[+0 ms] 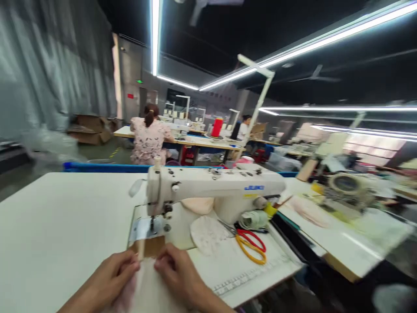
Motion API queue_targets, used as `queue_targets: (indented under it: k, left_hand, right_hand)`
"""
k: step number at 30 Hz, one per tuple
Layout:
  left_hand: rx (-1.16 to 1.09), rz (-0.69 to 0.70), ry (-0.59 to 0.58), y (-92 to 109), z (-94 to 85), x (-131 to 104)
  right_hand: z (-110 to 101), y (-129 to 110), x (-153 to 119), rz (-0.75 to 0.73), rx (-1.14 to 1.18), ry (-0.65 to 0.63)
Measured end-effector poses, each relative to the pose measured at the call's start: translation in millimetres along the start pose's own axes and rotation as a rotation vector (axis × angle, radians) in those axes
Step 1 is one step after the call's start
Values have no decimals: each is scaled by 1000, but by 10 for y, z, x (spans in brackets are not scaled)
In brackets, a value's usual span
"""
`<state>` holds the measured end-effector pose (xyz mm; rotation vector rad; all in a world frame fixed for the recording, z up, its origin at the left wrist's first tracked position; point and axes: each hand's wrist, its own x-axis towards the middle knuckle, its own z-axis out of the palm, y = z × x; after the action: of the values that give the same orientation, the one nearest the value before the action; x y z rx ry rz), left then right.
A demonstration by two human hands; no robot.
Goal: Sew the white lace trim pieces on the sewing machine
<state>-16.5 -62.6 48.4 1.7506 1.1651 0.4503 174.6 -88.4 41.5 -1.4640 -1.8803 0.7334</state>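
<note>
In front of me stands a white sewing machine (195, 182), its needle and presser foot over a metal plate (143, 228). My left hand (114, 276) pinches the left side of a thin pale fabric (151, 287) just short of the needle. On the other side of that cloth, my right hand (180, 271) has its fingers curled on the edge. A brown piece (151, 247) lies flat between my hands and the needle. The fabric hangs down toward me, and its lower part is blurred.
Right of the needle lie a pale fabric piece (208, 234), scissors (250, 245) with red and orange handles, and a pale green roll (254, 219). A ruler strip (244, 277) runs along the table's front. A person (150, 134) sits farther back.
</note>
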Motion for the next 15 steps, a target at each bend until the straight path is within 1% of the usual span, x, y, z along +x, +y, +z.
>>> queue_targets:
  k: [1, 2, 6, 8, 11, 13, 15]
  left_hand:
    - [-66, -52, -35, 21, -7, -17]
    - [-94, -88, -34, 44, -13, -25]
    - [-55, -144, -18, 131, -23, -40]
    - [16, -145, -12, 160, -33, -47]
    - [178, -125, 46, 193, -71, -39]
    - [283, -120, 79, 218, -95, -16]
    - [367, -132, 78, 248, -102, 16]
  right_hand:
    - [-25, 23, -3, -13, 18, -19]
    - [-46, 45, -6, -25, 27, -34]
    - [-90, 66, -29, -41, 10, -70]
    - [-94, 47, -31, -44, -49, -62]
    - [-98, 36, 5, -61, -188, -45]
    - [-95, 58, 36, -69, -277, -41]
    - [-79, 105, 57, -85, -368, -30]
